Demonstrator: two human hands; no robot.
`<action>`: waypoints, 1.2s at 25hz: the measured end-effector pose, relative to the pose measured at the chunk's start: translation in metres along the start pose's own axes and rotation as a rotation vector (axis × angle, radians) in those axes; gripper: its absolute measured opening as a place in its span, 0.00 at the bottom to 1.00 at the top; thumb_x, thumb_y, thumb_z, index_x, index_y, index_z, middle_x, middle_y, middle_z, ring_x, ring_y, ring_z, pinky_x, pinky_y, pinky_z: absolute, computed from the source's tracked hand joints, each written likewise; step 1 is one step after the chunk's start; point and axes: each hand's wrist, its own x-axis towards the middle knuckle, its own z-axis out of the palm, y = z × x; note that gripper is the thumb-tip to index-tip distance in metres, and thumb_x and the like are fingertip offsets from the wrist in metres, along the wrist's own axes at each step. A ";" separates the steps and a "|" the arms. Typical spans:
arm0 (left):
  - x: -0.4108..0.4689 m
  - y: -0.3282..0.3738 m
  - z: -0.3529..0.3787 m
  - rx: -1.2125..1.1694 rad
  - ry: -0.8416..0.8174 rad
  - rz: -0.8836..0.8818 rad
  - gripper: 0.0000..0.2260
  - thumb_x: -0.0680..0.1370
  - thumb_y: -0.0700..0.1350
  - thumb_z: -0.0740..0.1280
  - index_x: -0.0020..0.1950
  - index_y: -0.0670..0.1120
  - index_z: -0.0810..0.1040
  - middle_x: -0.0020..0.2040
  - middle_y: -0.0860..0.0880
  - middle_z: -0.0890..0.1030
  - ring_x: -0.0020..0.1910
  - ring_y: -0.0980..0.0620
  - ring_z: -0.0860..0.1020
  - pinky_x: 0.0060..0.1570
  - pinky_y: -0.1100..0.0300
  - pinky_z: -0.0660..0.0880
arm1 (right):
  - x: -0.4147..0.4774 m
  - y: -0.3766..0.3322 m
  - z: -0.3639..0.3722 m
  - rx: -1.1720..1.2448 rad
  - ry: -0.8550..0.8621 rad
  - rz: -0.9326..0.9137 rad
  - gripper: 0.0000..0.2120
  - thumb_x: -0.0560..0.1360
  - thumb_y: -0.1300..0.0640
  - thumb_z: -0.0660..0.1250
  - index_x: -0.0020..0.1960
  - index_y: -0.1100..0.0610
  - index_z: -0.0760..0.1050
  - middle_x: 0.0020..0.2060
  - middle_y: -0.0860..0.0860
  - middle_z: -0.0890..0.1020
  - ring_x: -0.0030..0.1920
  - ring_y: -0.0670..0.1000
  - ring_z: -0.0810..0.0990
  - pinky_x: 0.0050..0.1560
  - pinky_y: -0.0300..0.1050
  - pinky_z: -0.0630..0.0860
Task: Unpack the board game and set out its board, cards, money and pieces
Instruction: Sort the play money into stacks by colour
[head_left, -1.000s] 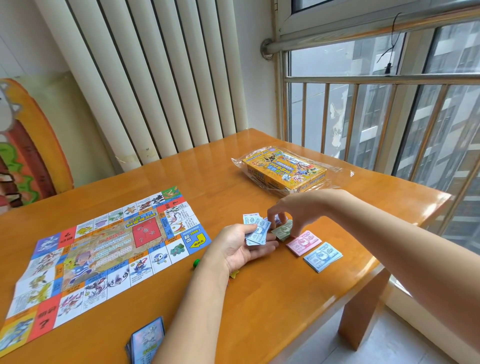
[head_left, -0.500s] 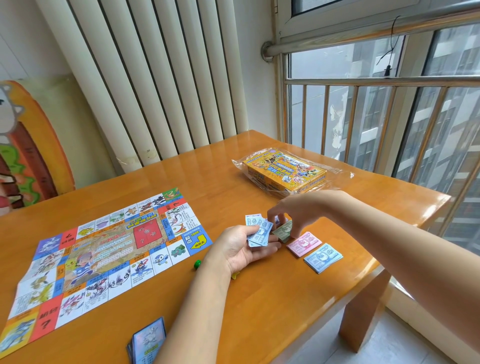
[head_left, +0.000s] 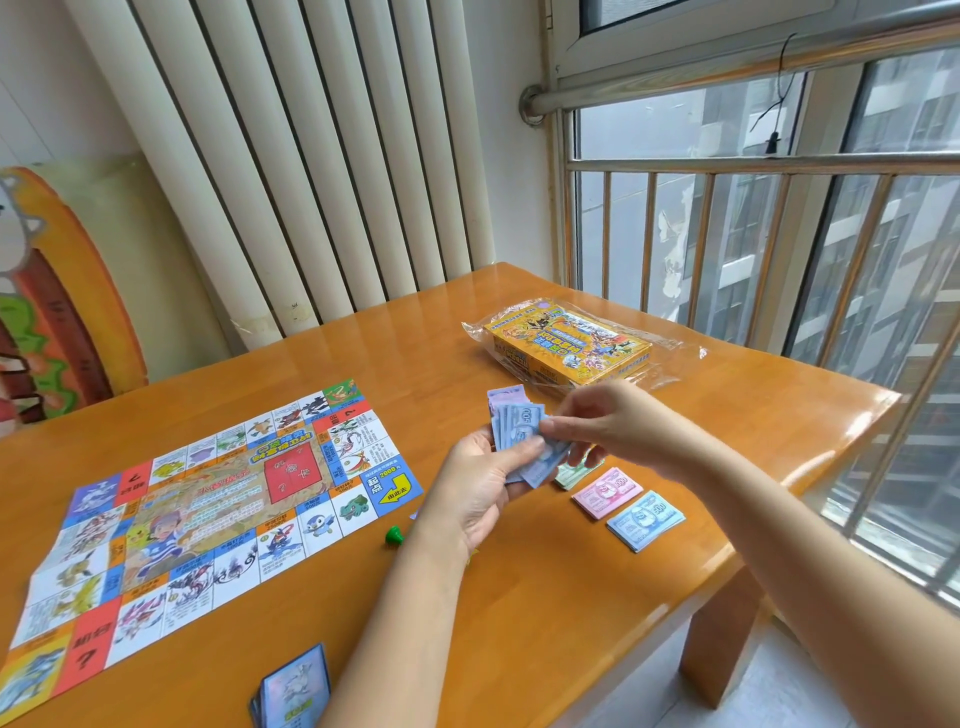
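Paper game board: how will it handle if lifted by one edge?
Probably floppy: the board is a thin sheet with visible fold creases, so it would likely sag. Likely light, and may slide on the glossy table when pushed.

Orange wooden table (head_left: 519, 649), bearing: unfolded game board (head_left: 208, 509) at left; card stack (head_left: 296, 686) at near edge; green piece (head_left: 395, 535) beside board; green note stack (head_left: 571, 474), pink note stack (head_left: 607, 492), blue note stack (head_left: 645, 520) at right; yellow box (head_left: 569, 348) on clear wrapper (head_left: 670, 345), far side
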 end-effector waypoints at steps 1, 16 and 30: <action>-0.002 0.000 0.003 0.019 -0.016 -0.002 0.08 0.76 0.32 0.64 0.54 0.40 0.77 0.44 0.44 0.84 0.39 0.51 0.83 0.42 0.59 0.80 | -0.005 0.002 0.004 0.060 0.052 0.019 0.12 0.72 0.54 0.72 0.40 0.63 0.78 0.31 0.57 0.82 0.30 0.50 0.80 0.30 0.39 0.74; -0.004 -0.003 0.006 0.165 -0.097 0.061 0.09 0.76 0.30 0.64 0.50 0.41 0.79 0.43 0.46 0.85 0.39 0.51 0.83 0.41 0.59 0.81 | -0.044 0.013 -0.008 0.264 0.267 0.033 0.04 0.68 0.62 0.75 0.41 0.61 0.81 0.32 0.55 0.84 0.28 0.46 0.76 0.31 0.36 0.74; -0.004 -0.006 0.011 0.113 -0.076 0.070 0.10 0.75 0.28 0.64 0.50 0.41 0.78 0.42 0.47 0.85 0.39 0.51 0.84 0.40 0.60 0.81 | -0.053 0.021 0.004 0.254 0.334 0.034 0.13 0.68 0.66 0.75 0.50 0.55 0.82 0.33 0.50 0.84 0.30 0.45 0.80 0.35 0.36 0.77</action>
